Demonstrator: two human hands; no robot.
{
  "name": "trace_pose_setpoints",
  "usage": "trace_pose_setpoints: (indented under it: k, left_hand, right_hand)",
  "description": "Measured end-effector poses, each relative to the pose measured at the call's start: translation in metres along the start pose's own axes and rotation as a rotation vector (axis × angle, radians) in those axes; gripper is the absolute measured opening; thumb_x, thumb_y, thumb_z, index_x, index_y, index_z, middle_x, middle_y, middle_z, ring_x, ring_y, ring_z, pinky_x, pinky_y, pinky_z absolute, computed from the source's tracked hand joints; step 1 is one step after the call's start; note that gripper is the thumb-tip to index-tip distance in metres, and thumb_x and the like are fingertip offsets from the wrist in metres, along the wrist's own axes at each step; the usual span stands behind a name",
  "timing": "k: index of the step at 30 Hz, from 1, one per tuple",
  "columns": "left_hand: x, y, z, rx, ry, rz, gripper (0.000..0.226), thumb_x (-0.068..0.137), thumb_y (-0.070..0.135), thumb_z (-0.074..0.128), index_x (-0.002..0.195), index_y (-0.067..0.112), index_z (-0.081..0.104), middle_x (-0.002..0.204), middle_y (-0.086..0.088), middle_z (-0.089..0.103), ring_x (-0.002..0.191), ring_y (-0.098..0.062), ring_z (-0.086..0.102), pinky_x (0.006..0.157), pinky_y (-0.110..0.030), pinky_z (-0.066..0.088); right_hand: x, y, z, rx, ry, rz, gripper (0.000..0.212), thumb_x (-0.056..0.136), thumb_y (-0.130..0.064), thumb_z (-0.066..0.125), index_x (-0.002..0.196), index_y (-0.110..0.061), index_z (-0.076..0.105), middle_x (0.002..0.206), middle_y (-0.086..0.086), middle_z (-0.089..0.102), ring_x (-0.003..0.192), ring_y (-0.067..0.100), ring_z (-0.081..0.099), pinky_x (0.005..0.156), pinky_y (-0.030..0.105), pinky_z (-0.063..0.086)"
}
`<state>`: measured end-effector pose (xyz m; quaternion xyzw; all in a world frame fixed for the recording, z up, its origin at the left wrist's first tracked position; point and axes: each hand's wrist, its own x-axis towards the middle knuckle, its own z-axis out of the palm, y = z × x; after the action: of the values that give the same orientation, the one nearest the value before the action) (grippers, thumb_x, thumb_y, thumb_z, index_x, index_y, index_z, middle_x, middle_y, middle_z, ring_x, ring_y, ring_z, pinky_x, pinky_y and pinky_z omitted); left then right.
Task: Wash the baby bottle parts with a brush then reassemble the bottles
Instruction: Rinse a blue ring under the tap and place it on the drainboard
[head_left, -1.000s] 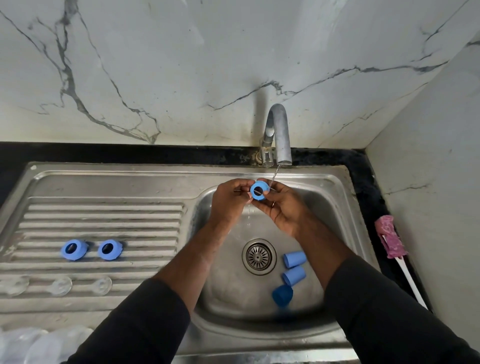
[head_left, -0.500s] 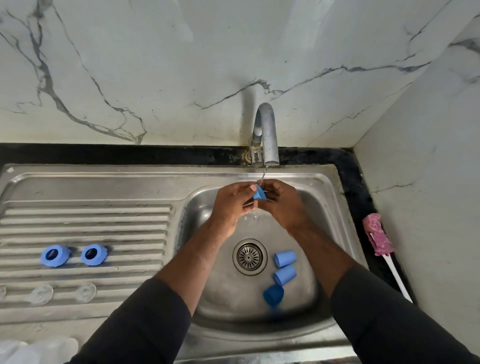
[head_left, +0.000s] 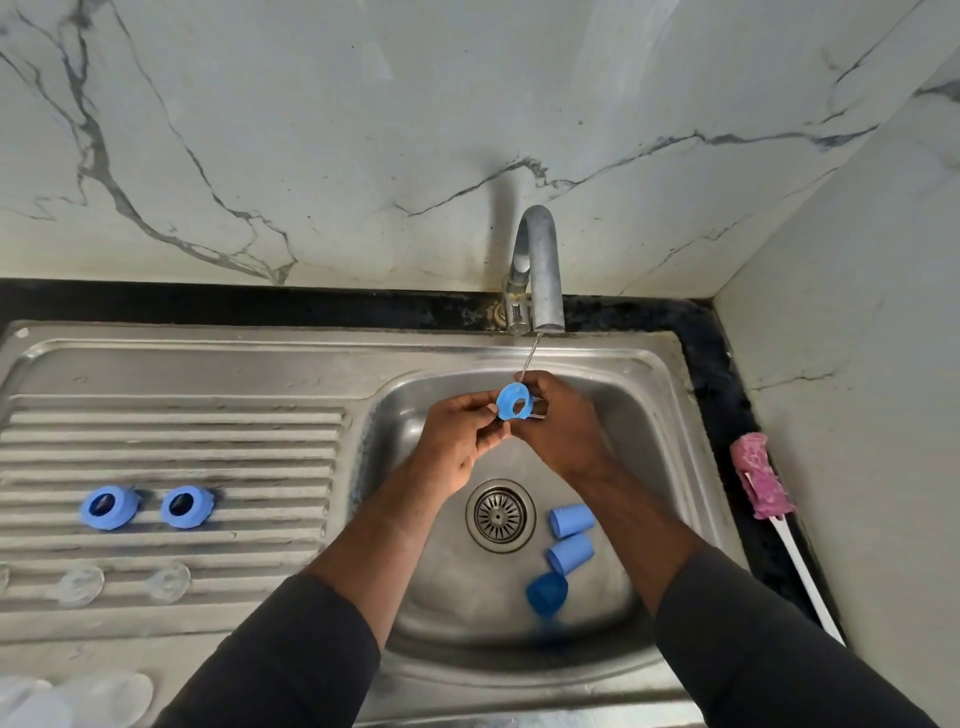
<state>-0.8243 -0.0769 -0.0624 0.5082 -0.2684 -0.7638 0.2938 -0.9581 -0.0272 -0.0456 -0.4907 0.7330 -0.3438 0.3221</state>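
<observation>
While rinsing below the faucet (head_left: 540, 270), pinching blue bottle collar (head_left: 503, 402) by its rim with left hand (head_left: 457, 441) and right hand (head_left: 561, 431) together.

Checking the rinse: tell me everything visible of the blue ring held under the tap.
The blue ring is a round collar with a wide central hole, apparently plastic. It is tilted, hole facing the camera, above the sink basin, under the thin water stream from the tap. The left hand pinches its left edge; the right hand holds its right side.
</observation>
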Motion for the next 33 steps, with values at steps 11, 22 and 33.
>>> trace_pose_setpoints:
  k: [11,22,33]
  left_hand:
    - [0.009,0.013,0.006,0.080,-0.077,0.272,0.021,0.088,-0.010,0.066,0.097,0.008,0.073,0.095,-0.011,0.077,0.090,-0.024,0.075,0.080,-0.034,0.062]
    - [0.022,0.018,-0.023,0.184,0.058,0.218,0.021,0.093,0.011,0.070,0.107,-0.004,0.071,0.098,-0.024,0.074,0.082,-0.030,0.071,0.080,-0.036,0.062]
    - [0.021,-0.004,-0.012,0.151,-0.018,0.044,0.014,0.095,0.002,0.064,0.108,-0.001,0.070,0.096,-0.018,0.075,0.083,-0.025,0.075,0.073,-0.029,0.062]
  right_hand:
    - [0.010,0.001,-0.007,-0.025,0.073,-0.071,0.035,0.084,-0.010,0.077,0.111,-0.023,0.059,0.098,-0.010,0.069,0.088,0.001,0.063,0.073,0.011,0.047]
    - [0.019,0.003,0.022,0.540,-0.226,0.269,0.026,0.090,-0.002,0.071,0.116,-0.008,0.069,0.110,0.016,0.074,0.105,0.028,0.072,0.098,0.040,0.056]
    - [0.003,0.016,0.006,0.057,-0.031,0.146,0.040,0.075,-0.015,0.085,0.112,-0.020,0.071,0.102,-0.004,0.075,0.094,0.012,0.071,0.090,0.033,0.057]
